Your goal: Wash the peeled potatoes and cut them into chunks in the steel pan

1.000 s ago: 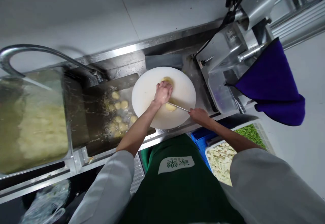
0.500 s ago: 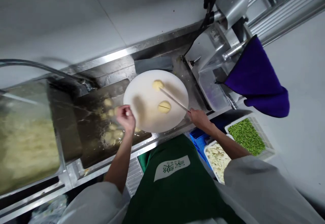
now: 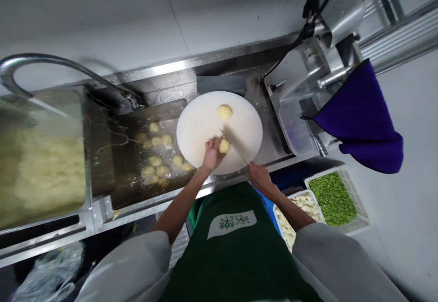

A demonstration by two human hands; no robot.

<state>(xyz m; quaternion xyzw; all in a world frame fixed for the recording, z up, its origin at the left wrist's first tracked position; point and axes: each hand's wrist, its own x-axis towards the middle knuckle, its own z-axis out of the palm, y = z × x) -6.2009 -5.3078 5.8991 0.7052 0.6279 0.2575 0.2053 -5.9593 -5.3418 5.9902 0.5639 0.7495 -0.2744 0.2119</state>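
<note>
A round white cutting board (image 3: 201,119) lies across the right end of a steel sink. My left hand (image 3: 211,153) grips a peeled potato piece (image 3: 224,146) near the board's front edge. My right hand (image 3: 259,177) holds a knife (image 3: 235,147) by its handle, the blade slanting up to the potato piece right beside my left fingers. A second potato piece (image 3: 225,111) lies alone at the far side of the board.
Several peeled potatoes (image 3: 156,160) float in the sink under a curved tap (image 3: 51,62). A steel pan of shredded potato (image 3: 48,174) is at left. A slicing machine (image 3: 308,78) with a purple cloth (image 3: 362,115) stands right. Trays of green pieces (image 3: 333,197) and white pieces (image 3: 301,213) sit below.
My left hand moved from the sink side back onto the board and took hold of the near potato piece. The knife swung down to that piece.
</note>
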